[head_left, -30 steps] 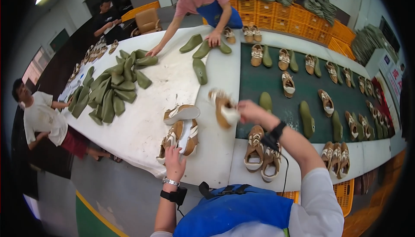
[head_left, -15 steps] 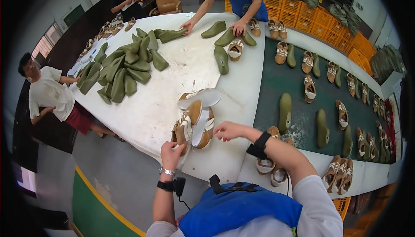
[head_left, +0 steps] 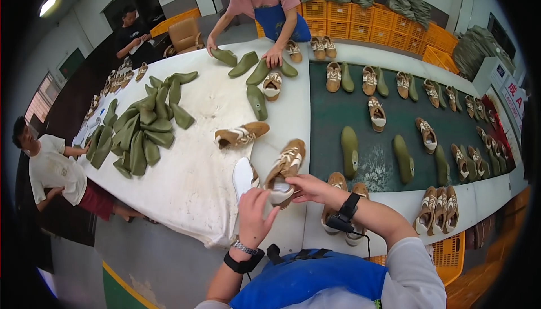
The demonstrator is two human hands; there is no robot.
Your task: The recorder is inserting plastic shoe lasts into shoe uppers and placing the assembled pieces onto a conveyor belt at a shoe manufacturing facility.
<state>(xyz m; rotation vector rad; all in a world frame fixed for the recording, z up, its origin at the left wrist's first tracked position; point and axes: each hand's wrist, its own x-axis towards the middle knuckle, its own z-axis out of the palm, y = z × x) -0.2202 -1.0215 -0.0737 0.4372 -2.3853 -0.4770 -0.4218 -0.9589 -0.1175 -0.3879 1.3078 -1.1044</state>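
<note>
A tan-and-white sneaker (head_left: 288,163) is tilted with its opening toward me. My right hand (head_left: 307,188) is closed on its heel end, thumb at the collar. To its left lies another sneaker with its pale sole (head_left: 243,177) turned up. My left hand (head_left: 255,214) is just in front of that sole, fingers stretched and thumb apart; whether its fingertips touch the shoe I cannot tell. Farther off, a third tan sneaker (head_left: 242,135) lies on the white table (head_left: 211,182). Two more sneakers (head_left: 337,196) stand right of my right hand, partly behind my forearm.
Green shoe lasts (head_left: 147,123) are heaped at the left of the table. Across it, a co-worker in a blue apron (head_left: 276,23) handles more lasts (head_left: 243,64). A green mat (head_left: 375,159) at right carries rows of sneakers and lasts. Another person in white (head_left: 55,165) stands at left.
The stacked sneakers are now apart, one in my right hand. My left hand has moved right, toward the upturned sole. The whole view has shifted; the far co-worker's hand remains on a last.
</note>
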